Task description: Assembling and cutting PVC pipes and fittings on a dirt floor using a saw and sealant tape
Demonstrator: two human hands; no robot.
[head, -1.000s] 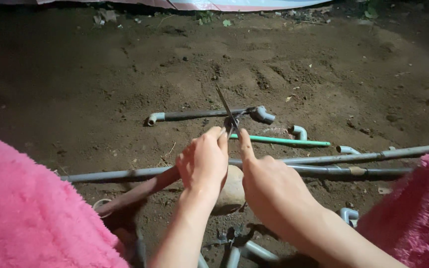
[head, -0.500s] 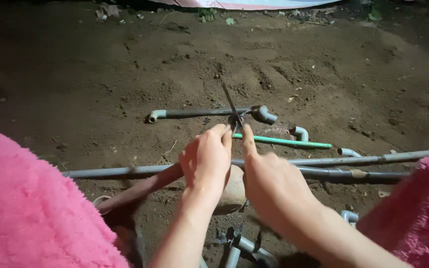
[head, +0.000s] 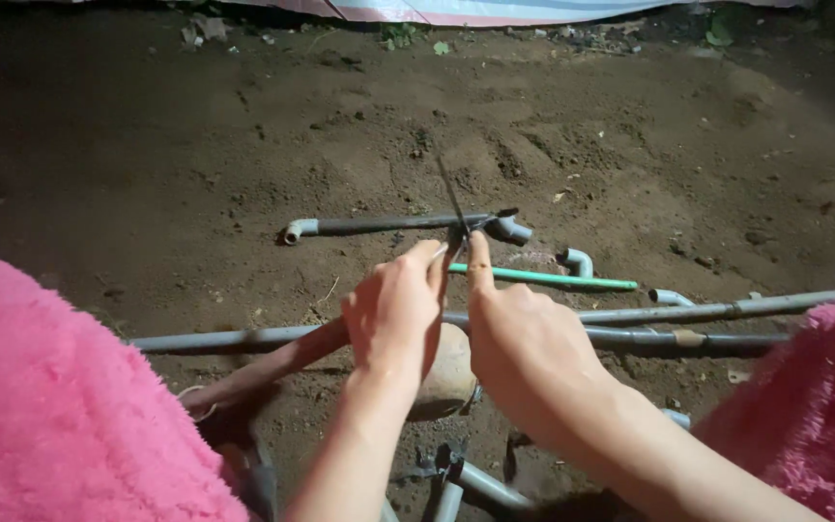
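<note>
Now our left hand [head: 396, 314] and right hand [head: 524, 348] have crept slightly up toward frame centre, fingertips pinching what may be a thin dark blade [head: 453, 205], upright above the long grey pipe [head: 244, 338].

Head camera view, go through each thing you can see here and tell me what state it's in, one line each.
Left hand: raised, fingertips pinching a thin dark blade.
Right hand: raised, forefinger up against the blade.
Thin dark blade: held tilted, tip up.
Green rod: lying flat on the soil.
Grey pipe with elbow ends: lying flat, apart from the others.
Long grey pipes: lying side by side under the hands.
Round stone: resting below the hands, partly hidden.
</note>
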